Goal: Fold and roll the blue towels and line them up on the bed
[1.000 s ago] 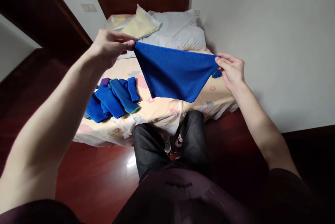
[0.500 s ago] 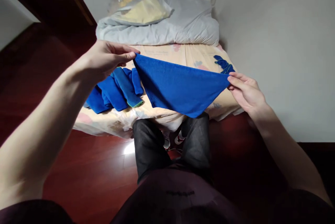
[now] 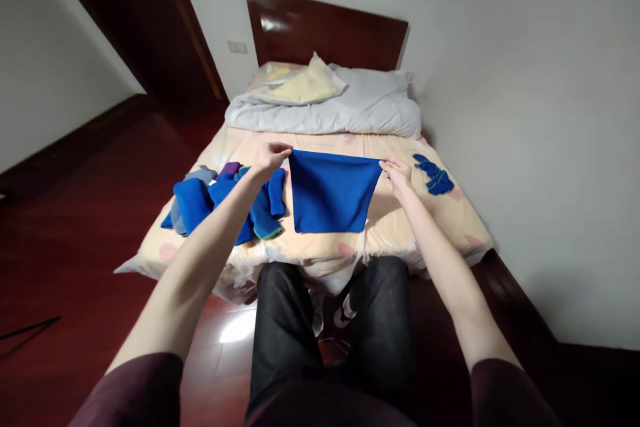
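A blue cloth (image 3: 333, 194) is stretched between my two hands by its upper corners, its lower edge hanging toward the near part of the bed. My left hand (image 3: 271, 159) pinches the upper left corner. At the upper right corner, my right hand (image 3: 397, 174) grips with thumb and fingers. Several rolled or folded blue cloths (image 3: 193, 204) lie in a group on the left, partly covered by my left forearm; a purple cloth (image 3: 230, 168) and a grey cloth (image 3: 201, 175) show among them. To the right lies a crumpled blue cloth with green edging (image 3: 434, 175).
The bed (image 3: 390, 240) has a pale patterned sheet and a dark wooden headboard (image 3: 325, 30). A folded white quilt (image 3: 375, 104) and a yellowish pillow (image 3: 310, 84) lie at its far end. A white wall (image 3: 540, 147) stands on the right. My knees are at the bed's near edge.
My hands have reached farther out over the bed and come closer together. The cloth now hangs more evenly, its lower edge nearly level. The view has tilted up, showing more headboard.
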